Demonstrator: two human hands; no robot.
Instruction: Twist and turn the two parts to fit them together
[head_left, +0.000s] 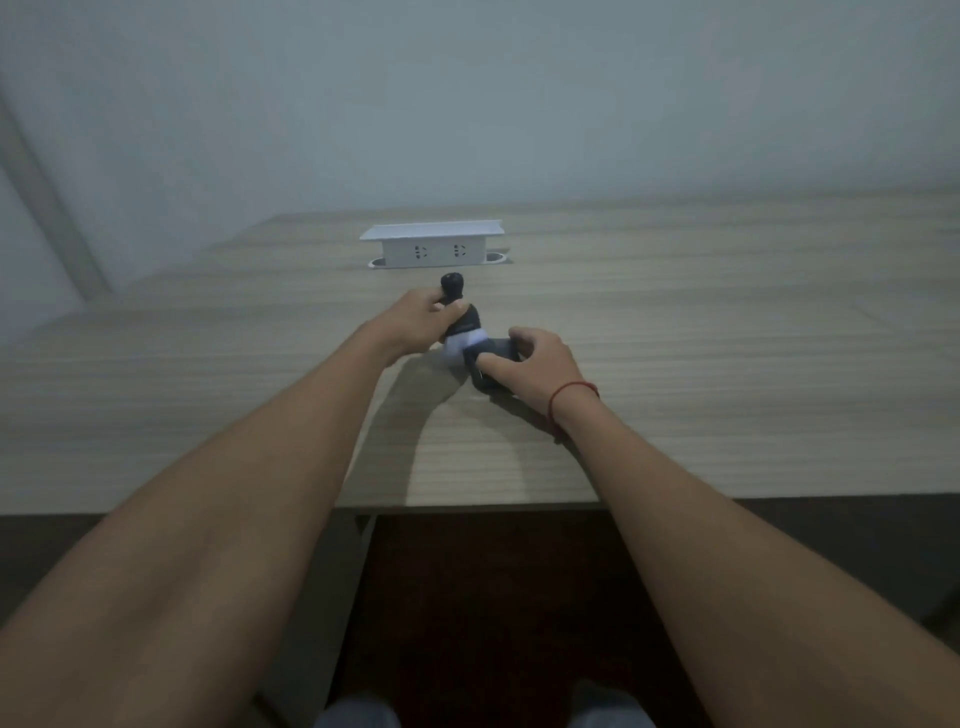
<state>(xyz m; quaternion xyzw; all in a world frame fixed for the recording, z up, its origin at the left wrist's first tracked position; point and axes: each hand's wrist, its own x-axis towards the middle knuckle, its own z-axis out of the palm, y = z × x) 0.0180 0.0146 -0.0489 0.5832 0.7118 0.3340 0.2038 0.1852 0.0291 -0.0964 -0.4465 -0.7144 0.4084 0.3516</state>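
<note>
My left hand grips the upper part of a dark device with a rounded black top and a pale grey band lower down, held tilted over the wooden desk. Just to its right, my right hand curls its fingers round a dark block-shaped part at the device's lower end, low against the desk. A red string circles my right wrist. Whether the dark block is joined to the device is hidden by my fingers.
A white pop-up socket box with two outlets stands raised from the desk behind my hands, its lid open on top. A pale wall rises behind. The desk's front edge runs below my forearms, with dark floor underneath.
</note>
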